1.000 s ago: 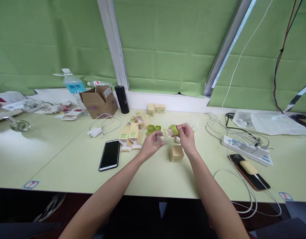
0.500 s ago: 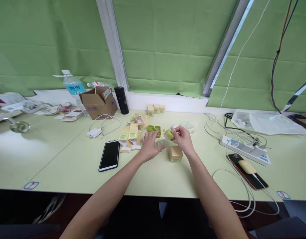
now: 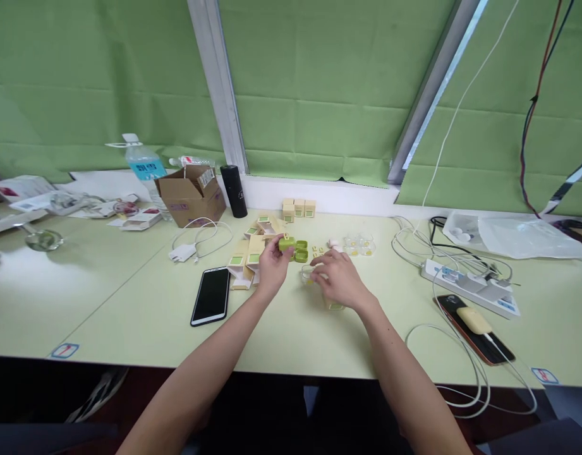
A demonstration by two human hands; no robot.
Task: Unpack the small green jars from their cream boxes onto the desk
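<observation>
My left hand (image 3: 273, 262) is closed, thumb and fingers pinching a small green cup (image 3: 286, 242) at the left of other square green cups (image 3: 301, 255). My right hand (image 3: 337, 275) hangs with bent, parted fingers over a small clear cup (image 3: 306, 273); whether the fingertips touch it, I cannot tell. A small tan cardboard box (image 3: 335, 305) is mostly hidden beneath the right hand. Tiny yellow pieces (image 3: 315, 251) lie between the hands, and a clear tray with yellow bits (image 3: 359, 244) sits beyond the right hand.
Flattened tan boxes (image 3: 246, 256) and a phone (image 3: 210, 296) lie to the left. Several small boxes (image 3: 299, 208) stand at the back. A brown carton (image 3: 191, 199) and black bottle (image 3: 233, 191) are back left; a power strip (image 3: 469, 287) with cables is right.
My right hand no longer holds the green cup and has dropped toward the clear cup. My left hand, spread before, has moved up and left and now pinches a green cup.
</observation>
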